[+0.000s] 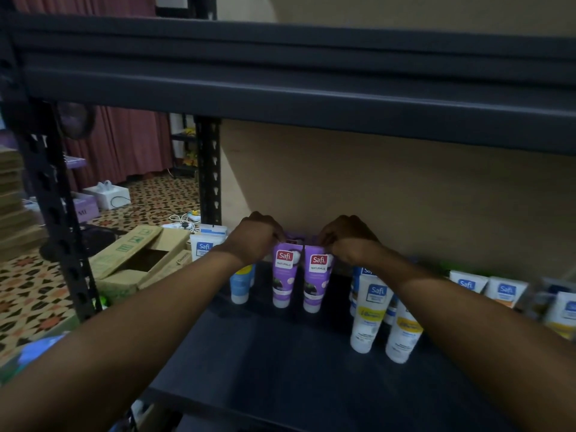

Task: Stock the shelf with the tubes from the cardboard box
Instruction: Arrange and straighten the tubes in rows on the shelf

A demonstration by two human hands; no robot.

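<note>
Purple Safi items, caps down on shelf (280, 353): left hand (254, 236) pinches left tube (284, 277), right hand (349, 241) pinches right tube (316, 280).

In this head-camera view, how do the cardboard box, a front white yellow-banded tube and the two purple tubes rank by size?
1. Cardboard box.
2. White yellow-banded tube, though it stands nearer the camera.
3. Left purple tube and right purple tube look alike; unranked.

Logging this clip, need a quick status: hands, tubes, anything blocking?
Status: left hand grips left purple tube by its top, right hand grips right purple tube. Both upright on shelf. Nothing blocking; white tubes stand aside.
</note>
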